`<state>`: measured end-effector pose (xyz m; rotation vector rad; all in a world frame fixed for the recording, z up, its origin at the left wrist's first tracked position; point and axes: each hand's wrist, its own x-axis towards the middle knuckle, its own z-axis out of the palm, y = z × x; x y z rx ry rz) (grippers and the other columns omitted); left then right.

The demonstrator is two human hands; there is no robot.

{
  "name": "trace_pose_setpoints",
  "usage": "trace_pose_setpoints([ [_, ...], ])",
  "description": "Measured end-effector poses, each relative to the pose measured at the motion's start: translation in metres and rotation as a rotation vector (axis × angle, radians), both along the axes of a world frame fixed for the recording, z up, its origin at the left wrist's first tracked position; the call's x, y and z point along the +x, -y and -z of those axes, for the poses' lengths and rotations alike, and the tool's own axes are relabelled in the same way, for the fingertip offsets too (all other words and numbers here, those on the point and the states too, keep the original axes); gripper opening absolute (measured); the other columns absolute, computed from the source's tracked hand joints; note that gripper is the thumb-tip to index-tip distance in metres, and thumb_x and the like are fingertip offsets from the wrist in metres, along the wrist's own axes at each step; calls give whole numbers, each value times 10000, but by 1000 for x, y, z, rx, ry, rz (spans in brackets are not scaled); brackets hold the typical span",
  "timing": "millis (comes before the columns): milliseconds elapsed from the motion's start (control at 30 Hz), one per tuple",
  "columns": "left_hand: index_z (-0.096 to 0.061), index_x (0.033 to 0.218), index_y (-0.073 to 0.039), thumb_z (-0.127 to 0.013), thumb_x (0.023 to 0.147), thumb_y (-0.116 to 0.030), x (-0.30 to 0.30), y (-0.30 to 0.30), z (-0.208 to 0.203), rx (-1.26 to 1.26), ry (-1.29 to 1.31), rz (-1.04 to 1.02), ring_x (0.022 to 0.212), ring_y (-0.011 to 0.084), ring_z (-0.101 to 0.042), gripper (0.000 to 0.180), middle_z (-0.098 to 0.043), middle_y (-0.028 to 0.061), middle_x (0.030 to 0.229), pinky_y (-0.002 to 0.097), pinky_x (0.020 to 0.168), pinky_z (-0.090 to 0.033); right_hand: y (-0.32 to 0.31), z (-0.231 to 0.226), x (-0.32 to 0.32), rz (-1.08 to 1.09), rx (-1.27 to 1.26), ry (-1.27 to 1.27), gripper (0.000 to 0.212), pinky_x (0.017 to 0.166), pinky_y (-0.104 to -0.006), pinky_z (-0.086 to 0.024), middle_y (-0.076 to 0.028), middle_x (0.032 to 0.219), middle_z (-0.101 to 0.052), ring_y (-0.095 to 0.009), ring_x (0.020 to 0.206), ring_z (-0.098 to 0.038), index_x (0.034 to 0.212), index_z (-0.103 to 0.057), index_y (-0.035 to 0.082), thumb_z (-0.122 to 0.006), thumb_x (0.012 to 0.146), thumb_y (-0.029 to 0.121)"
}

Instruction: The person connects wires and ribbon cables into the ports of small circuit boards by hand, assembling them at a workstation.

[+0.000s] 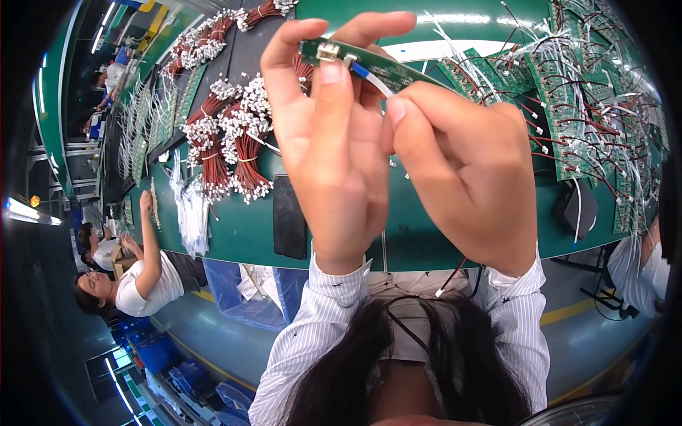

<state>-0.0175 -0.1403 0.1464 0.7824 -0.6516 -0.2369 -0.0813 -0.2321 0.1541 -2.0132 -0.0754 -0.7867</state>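
My left hand (323,153) is closed on a narrow green circuit board (389,64), raised above the green worktable. Its thumb presses beside a small cream connector (328,51) near the board's left end. A white flat cable (376,81) with a blue end lies at another small connector on the board; whether it is fully seated I cannot tell. My right hand (465,167) pinches this cable between thumb and forefinger, close to the board's right part. The right fingers hide the rest of the cable and that end of the board.
Bundles of red-brown wires (245,167) with white plugs lie on the table (426,238) at left, near white cables (190,213) and a black tray (290,216). Wired circuit boards (568,106) crowd the right. A blue-lined bin (245,305) stands below the edge. Other people sit nearby.
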Motion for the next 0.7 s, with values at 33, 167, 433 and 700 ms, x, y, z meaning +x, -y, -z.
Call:
trace_pose_setpoints([
  [33,-306,1204,-91,-330,933,-75,-1,0,-1,-8,-11,5,1085,292,-488,273,-391,181,1271,397,863,-455,0,-1,0,-3,-5,-8,168,353,-246,-216,-20,440,-416,-60,344,-346,690,-560,-18,-519,840,46],
  [167,-313,1205,-89,-327,937,-77,0,0,0,-16,-19,17,1100,299,-480,268,-390,170,1274,403,862,-455,1,-1,1,-21,20,-35,170,352,-248,-217,-21,437,-413,-63,340,-350,682,-556,-15,-516,837,43],
  [433,-302,1208,-92,-346,937,-96,-3,3,-4,8,-54,-16,967,224,-474,275,-434,212,1211,336,817,-432,2,-1,1,-15,2,-19,160,352,-249,-222,-26,436,-416,-66,337,-350,689,-561,-18,-515,833,36],
  [700,-323,1201,-92,-332,932,-68,0,-1,-1,-11,-26,43,1033,293,-509,270,-399,178,1255,379,801,-481,2,0,2,-15,18,34,141,355,-246,-232,-31,446,-428,-70,344,-358,710,-567,-27,-519,830,30],
])
